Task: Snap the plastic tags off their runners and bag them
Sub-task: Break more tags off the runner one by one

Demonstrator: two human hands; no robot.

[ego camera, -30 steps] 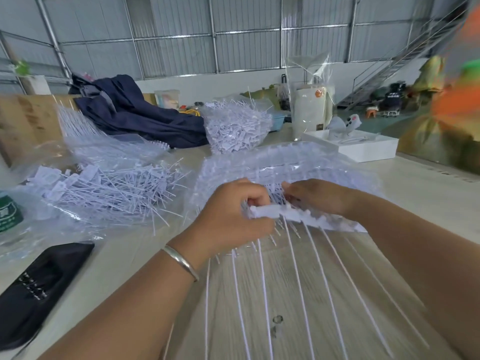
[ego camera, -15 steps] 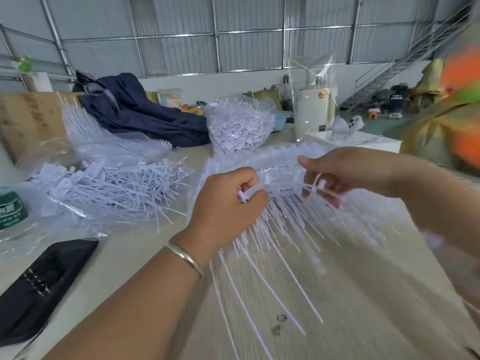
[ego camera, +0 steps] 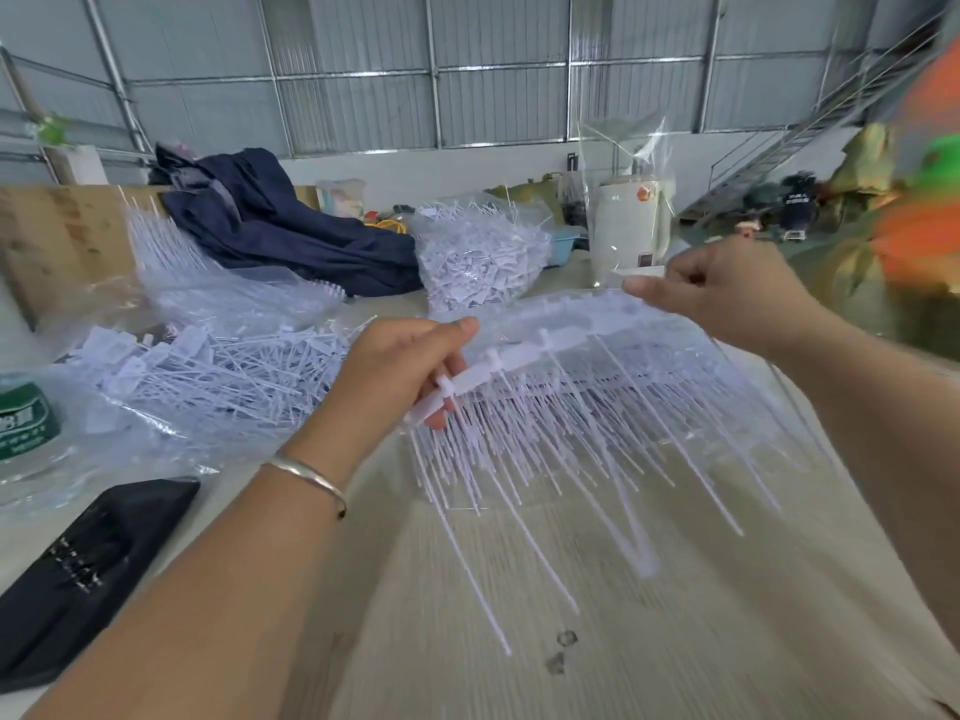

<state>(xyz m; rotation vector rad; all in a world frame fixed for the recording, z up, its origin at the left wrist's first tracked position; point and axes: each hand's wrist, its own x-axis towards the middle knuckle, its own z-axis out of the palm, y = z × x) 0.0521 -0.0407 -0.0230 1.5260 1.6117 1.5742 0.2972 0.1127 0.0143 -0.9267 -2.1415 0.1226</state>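
Head view: two hands, left hand (ego camera: 395, 371) and right hand (ego camera: 727, 293), grip one runner (ego camera: 519, 356).

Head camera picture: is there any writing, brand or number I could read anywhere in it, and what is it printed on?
No text here can be read.
Green label of the bottle at the left edge: white characters, too blurred.
Black pouch at lower left: small white marks, illegible.
White cylinder at the back: an orange mark, no readable letters.
Dark garment far right: tiny white print, unreadable.
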